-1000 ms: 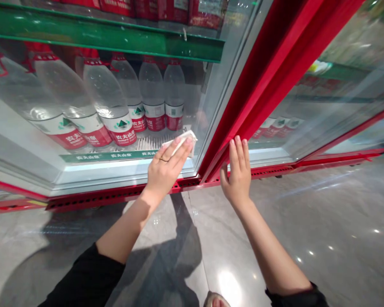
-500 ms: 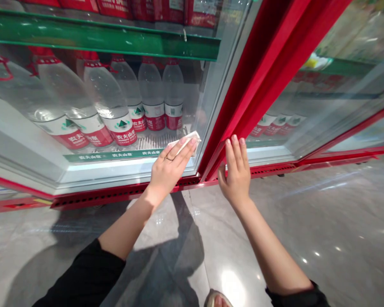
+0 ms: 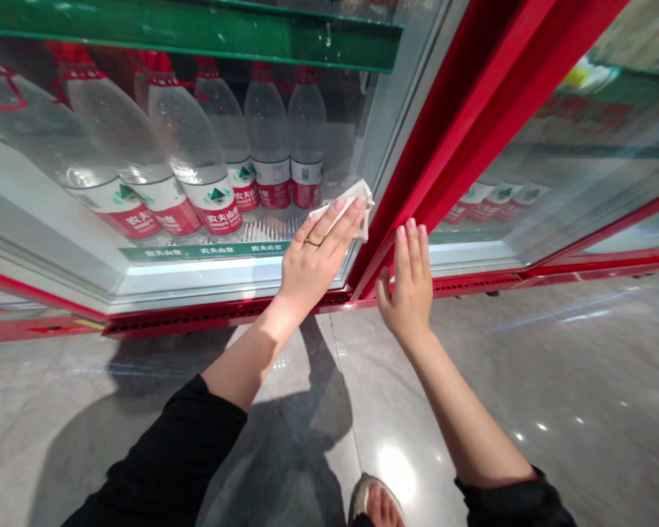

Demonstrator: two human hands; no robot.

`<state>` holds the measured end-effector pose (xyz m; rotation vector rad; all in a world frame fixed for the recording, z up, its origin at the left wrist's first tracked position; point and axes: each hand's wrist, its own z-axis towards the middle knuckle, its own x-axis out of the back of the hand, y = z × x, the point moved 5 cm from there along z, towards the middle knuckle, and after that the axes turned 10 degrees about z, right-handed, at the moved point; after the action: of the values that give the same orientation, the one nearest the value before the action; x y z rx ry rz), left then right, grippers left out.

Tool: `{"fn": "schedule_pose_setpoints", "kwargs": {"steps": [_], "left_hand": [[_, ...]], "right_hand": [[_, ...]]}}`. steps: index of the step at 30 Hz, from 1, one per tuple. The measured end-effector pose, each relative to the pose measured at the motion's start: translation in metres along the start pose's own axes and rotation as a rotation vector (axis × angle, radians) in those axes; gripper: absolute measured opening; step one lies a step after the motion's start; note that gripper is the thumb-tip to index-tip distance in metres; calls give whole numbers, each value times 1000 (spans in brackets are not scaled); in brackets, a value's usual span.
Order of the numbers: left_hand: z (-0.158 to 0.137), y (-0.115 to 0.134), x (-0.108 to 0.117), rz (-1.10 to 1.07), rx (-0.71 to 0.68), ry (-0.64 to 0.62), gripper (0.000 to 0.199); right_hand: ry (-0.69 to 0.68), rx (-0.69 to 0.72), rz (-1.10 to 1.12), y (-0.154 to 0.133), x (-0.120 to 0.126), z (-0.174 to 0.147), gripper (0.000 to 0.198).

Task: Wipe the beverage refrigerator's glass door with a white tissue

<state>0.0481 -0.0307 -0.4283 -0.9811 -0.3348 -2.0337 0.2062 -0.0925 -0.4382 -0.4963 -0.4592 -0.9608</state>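
My left hand [image 3: 317, 252] presses a small white cloth [image 3: 356, 203] flat against the glass door [image 3: 362, 124] of a drinks cooler, near the door's lower right corner. The fingers lie stretched over the cloth, a ring on one of them. My right hand [image 3: 409, 285] rests flat, fingers together, on the red frame [image 3: 472, 110] between the two doors, holding nothing. Behind the glass stand several clear water bottles [image 3: 198, 165] with red and white labels.
A green shelf edge [image 3: 198, 33] runs above the bottles. A second glass door [image 3: 571, 154] stretches to the right. A red vent strip [image 3: 198, 318] lines the cooler's base. Glossy grey floor tiles [image 3: 527, 395] lie below, with my sandalled foot [image 3: 376, 505] at the bottom edge.
My left hand has slid the cloth up and to the right along the glass, toward the red frame. My right hand has stayed on the frame, shifting slightly upward.
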Motion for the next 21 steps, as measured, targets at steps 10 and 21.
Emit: {"fn": "schedule_pose_setpoints", "kwargs": {"steps": [10, 21], "left_hand": [[-31, -1, -33, 25, -226, -60, 63], [-40, 2, -58, -66, -251, -207, 61]], "right_hand": [[-62, -4, 2, -2, -3, -13, 82], [-31, 62, -9, -4, -8, -15, 89]]}}
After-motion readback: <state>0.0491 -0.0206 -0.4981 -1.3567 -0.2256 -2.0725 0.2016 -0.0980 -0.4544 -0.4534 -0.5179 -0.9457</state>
